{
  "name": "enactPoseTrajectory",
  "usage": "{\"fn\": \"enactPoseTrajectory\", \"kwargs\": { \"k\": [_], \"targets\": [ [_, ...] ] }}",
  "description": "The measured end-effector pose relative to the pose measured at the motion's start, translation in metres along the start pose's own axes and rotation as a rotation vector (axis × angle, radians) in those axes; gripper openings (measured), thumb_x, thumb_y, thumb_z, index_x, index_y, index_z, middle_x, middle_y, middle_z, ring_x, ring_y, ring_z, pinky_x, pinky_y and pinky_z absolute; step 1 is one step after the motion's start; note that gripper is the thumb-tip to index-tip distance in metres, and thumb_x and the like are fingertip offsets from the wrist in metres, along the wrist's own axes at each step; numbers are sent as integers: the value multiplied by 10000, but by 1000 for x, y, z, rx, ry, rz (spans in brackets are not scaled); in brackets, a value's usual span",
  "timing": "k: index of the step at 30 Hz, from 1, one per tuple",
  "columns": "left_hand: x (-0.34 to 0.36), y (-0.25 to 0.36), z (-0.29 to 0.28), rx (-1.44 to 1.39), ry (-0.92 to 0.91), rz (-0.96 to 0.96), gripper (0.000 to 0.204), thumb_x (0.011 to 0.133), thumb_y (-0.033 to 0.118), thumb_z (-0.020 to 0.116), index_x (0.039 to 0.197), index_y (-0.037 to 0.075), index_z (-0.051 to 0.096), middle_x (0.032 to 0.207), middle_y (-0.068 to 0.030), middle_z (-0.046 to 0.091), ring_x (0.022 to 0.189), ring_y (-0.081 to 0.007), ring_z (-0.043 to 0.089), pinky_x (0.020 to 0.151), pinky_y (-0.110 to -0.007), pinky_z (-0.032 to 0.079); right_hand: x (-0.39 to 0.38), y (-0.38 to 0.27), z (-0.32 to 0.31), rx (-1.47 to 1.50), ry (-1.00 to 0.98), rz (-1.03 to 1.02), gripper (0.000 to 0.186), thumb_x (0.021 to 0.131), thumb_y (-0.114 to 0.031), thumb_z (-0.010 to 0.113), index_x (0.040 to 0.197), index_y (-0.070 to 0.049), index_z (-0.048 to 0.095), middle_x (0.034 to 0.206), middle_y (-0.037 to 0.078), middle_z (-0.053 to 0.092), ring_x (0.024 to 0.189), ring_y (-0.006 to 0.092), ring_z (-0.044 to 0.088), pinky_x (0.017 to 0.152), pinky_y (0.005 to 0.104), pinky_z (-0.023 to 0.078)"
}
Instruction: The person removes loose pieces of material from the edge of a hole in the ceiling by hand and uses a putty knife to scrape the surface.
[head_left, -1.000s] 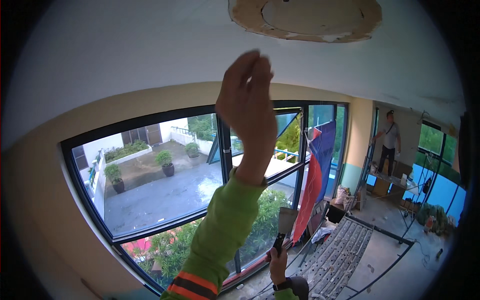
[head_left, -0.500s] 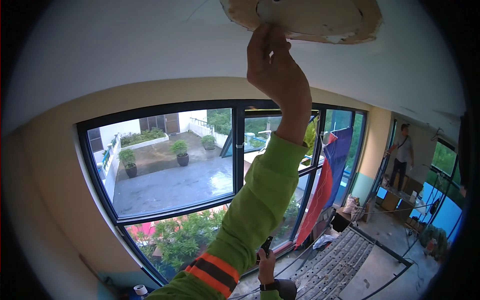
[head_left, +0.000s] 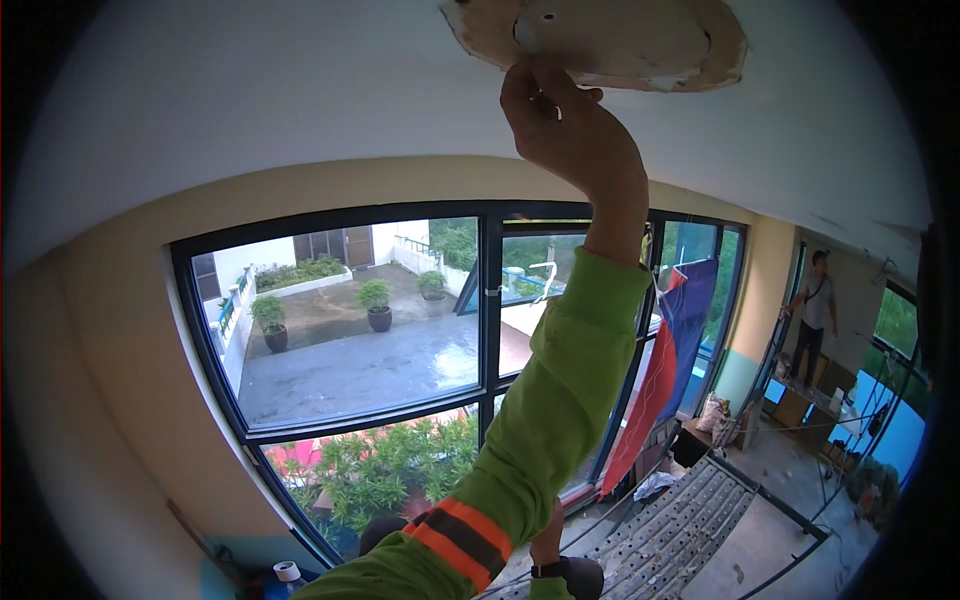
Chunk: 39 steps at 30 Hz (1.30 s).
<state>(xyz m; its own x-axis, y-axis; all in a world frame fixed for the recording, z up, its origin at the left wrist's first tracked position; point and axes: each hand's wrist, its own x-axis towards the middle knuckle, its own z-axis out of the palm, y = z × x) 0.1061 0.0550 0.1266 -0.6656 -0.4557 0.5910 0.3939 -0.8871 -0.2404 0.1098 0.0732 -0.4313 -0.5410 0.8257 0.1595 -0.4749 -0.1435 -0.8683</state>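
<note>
My left hand [head_left: 575, 130] is raised to the white ceiling [head_left: 300, 110], its fingers pinched together. The fingertips meet the near edge of a rounded, tan-rimmed patch [head_left: 620, 35] with a thin dark gap around part of its middle; whatever they pinch is hidden. A green sleeve with orange and dark bands covers that arm. Low in the picture, my right hand [head_left: 548, 540] shows only in part below the left sleeve, with a dark watch on its wrist. Its fingers are hidden, and it is beside a dark rounded shape, perhaps my knee.
Large dark-framed windows [head_left: 487, 330] face a terrace with potted plants. A red and blue cloth [head_left: 665, 360] hangs beside them. Perforated metal planks [head_left: 670, 530] lie below at the right. Another person [head_left: 815, 310] stands on a raised surface farther right. A white-topped bottle [head_left: 288, 572] is at lower left.
My left hand has shifted slightly right and down in the picture, still pinched at the patch edge. My right hand held a black object before; now its fingers are covered by the left sleeve.
</note>
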Motion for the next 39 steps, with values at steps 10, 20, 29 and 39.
{"fn": "enactPoseTrajectory", "kwargs": {
  "k": [10, 20, 29, 39],
  "targets": [
    [3, -16, 11, 64, 16, 105, 243, 994, 223, 407, 1061, -9, 436, 1007, -86, 498, 802, -115, 528, 595, -261, 504, 3, 8, -12, -83, 36, -122, 198, 896, -166, 602, 929, 18, 537, 768, 49, 583, 683, 109, 508, 621, 264, 420],
    [-6, -4, -1, -92, -109, 13, 223, 983, 196, 457, 1081, -4, 441, 908, -76, 547, 706, -121, 570, 626, -270, 539, -11, -22, 10, -200, 38, -66, 168, 895, -154, 600, 859, -17, 511, 675, 29, 557, 537, 106, 511, 494, 256, 413],
    [-9, -1, -6, -50, -48, -26, 178, 931, 80, 532, 1080, -17, 544, 939, -71, 589, 708, -124, 600, 608, -251, 533, -13, -23, 6, -268, 47, -92, 174, 893, -156, 602, 852, -13, 511, 681, 32, 563, 542, 104, 512, 495, 257, 412],
    [1, -15, -1, 90, -4, 174, 114, 924, 76, 550, 994, -15, 557, 912, -66, 575, 673, -109, 558, 474, -215, 447, 5, 17, -14, -269, 7, -147, 221, 886, -183, 601, 912, 31, 550, 766, 69, 600, 646, 152, 554, 591, 298, 441]
  ]
}}
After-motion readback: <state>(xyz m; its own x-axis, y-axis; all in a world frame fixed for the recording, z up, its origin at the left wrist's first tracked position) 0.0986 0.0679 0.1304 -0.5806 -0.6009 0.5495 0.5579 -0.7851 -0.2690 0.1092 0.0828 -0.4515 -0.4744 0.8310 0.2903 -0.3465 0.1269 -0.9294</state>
